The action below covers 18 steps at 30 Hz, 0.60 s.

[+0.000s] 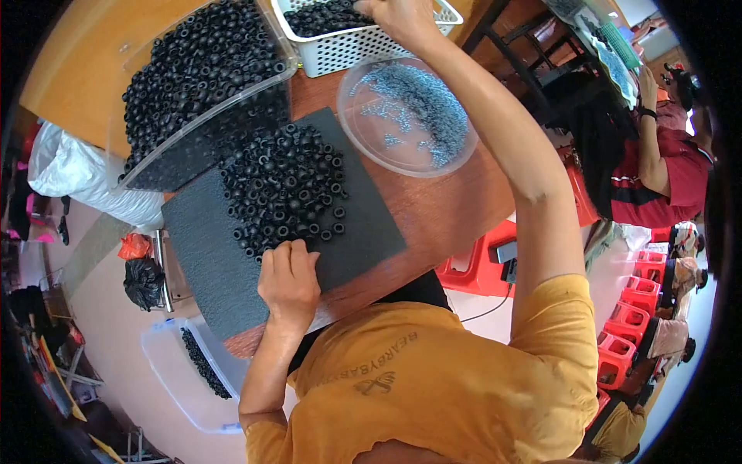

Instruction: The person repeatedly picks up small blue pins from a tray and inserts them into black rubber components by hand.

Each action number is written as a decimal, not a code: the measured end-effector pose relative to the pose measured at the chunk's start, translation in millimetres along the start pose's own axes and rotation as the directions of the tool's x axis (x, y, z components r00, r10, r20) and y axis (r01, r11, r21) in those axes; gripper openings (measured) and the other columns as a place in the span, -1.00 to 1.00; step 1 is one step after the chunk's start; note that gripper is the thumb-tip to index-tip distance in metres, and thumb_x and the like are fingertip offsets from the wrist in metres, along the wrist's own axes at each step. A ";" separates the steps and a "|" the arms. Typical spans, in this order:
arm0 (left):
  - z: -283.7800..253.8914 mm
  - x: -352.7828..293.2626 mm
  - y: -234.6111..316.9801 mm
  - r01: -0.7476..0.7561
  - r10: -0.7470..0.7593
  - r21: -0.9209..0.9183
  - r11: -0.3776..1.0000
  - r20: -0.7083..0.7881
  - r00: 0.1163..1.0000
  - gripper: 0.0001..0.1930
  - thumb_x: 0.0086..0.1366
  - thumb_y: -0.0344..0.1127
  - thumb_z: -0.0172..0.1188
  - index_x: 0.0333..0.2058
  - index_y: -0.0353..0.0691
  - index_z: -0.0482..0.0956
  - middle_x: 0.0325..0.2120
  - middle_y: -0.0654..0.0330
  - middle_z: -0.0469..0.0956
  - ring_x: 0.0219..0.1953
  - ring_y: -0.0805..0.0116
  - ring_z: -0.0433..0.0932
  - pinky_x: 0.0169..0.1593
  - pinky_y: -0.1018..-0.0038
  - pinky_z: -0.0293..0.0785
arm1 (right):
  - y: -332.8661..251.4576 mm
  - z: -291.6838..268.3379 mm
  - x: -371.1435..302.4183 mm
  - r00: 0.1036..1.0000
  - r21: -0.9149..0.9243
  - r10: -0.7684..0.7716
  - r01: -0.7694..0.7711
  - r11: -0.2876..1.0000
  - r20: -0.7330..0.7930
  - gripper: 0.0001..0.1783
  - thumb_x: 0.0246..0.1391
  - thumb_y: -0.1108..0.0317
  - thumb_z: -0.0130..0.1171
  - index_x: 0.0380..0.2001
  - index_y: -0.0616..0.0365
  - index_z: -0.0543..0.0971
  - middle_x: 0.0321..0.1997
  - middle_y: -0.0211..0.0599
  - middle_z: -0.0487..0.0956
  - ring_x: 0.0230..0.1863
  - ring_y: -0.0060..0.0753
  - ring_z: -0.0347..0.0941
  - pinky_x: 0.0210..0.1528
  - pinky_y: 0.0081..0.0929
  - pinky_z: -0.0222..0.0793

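Note:
On the table, a loose heap of small black hollow ring-like parts (290, 182) lies on a dark grey textured mat (205, 232). My left hand (287, 280) rests at the heap's near edge, fingers curled together; what they hold, if anything, is hidden. My right arm stretches far across to a white perforated basket (340, 52), which contains more black parts (328, 17). Over the basket's right part is my right hand (402, 19), cut by the upper picture edge. Its visible fingers look drawn together, and their contents do not show. A round clear tray (371, 143) of small bluish metallic pieces (421, 100) sits below that forearm.
A large clear bin (197, 135) full of black parts leans over the mat's far left. On the floor stand another clear bin (185, 379) and a white sack (93, 174). Red stools (618, 356) and a person in a red shirt (657, 174) are to the right.

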<state>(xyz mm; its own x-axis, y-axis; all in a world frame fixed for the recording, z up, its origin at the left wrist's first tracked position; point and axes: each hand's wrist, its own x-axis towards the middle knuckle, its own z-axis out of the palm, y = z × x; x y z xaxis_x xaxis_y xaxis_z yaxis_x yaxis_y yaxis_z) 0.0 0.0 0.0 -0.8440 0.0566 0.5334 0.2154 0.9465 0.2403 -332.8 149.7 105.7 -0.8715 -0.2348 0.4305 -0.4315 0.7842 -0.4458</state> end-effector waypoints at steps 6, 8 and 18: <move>8.4 5.6 4.7 0.052 -0.052 0.003 0.999 -0.040 0.998 -0.78 -0.03 -0.48 0.25 -0.37 -0.31 0.45 -0.47 0.08 0.40 -0.47 0.15 0.39 -0.44 0.38 0.36 | 27.7 -20.7 -88.0 0.950 -0.048 -0.304 0.308 0.950 0.071 -0.73 -0.21 0.31 0.30 -0.63 0.31 0.49 -0.62 -0.03 0.50 -0.54 -0.17 0.48 -0.45 -0.32 0.36; 5.9 2.5 5.7 0.109 -0.109 0.025 0.994 -0.012 0.994 -0.78 -0.05 -0.51 0.26 -0.37 -0.28 0.48 -0.42 0.10 0.44 -0.40 0.13 0.43 -0.37 0.36 0.40 | 31.0 -17.5 -95.5 0.967 0.094 -0.241 0.234 0.968 0.076 -0.73 -0.31 0.40 0.35 -0.61 0.36 0.48 -0.67 -0.06 0.45 -0.56 -0.21 0.46 -0.46 -0.30 0.34; -4.5 -13.4 10.4 0.032 -0.029 0.050 0.998 -0.055 0.998 -0.74 -0.10 -0.58 0.20 -0.34 -0.37 0.48 -0.44 0.02 0.43 -0.49 0.13 0.43 -0.46 0.37 0.41 | 22.0 11.6 28.0 0.877 -0.189 -0.442 0.410 0.892 -0.186 -0.73 -0.39 0.55 0.01 -0.45 0.35 0.46 -0.35 0.22 0.48 -0.26 0.22 0.36 -0.07 -0.08 0.26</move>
<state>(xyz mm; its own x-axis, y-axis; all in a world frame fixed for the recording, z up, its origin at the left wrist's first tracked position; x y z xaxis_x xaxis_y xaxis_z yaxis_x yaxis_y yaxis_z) 15.8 7.6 -1.0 -0.8213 0.0111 0.5703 0.1634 0.9625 0.2165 -369.4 153.7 98.9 -0.5301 -0.4459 0.7212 -0.6982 0.7121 -0.0729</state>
